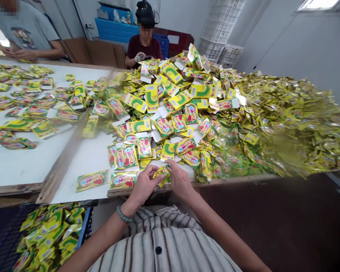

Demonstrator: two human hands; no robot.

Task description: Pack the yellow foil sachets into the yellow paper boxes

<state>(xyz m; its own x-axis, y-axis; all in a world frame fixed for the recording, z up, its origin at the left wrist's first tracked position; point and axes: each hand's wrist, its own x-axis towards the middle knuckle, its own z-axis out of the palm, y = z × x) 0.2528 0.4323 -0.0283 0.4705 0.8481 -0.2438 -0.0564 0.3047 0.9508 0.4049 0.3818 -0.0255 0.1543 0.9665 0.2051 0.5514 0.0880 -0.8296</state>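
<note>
Left hand (143, 186) and right hand (180, 180) both pinch small yellow packet (162, 173) at near table (85, 158) edge, possibly several packets. Packet heap (204, 113) just beyond, spreading far right.

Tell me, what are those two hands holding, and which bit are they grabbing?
The left hand and right hand together hold one small shiny yellow-and-green foil packet, the left pinching its left end, the right pinching its right end.
</note>
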